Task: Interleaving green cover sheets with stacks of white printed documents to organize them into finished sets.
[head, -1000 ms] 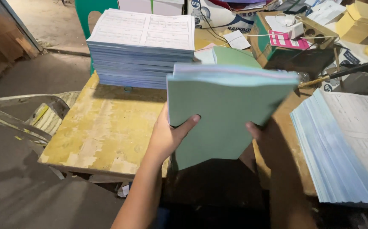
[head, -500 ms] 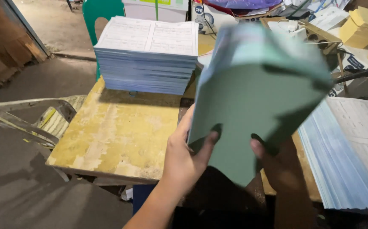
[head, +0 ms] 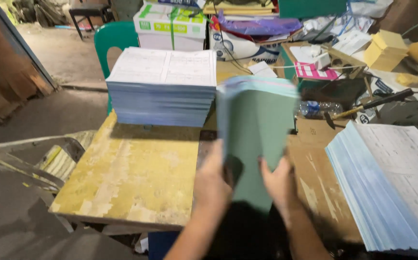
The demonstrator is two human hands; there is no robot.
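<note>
The green paper bundle [head: 257, 135] is standing upright over the yellow table [head: 132, 178]; I am gripping its lower edge with my left hand [head: 214, 180] and right hand [head: 279, 183].

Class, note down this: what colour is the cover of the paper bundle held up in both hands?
Pale green; the bundle shows in the head view.
</note>
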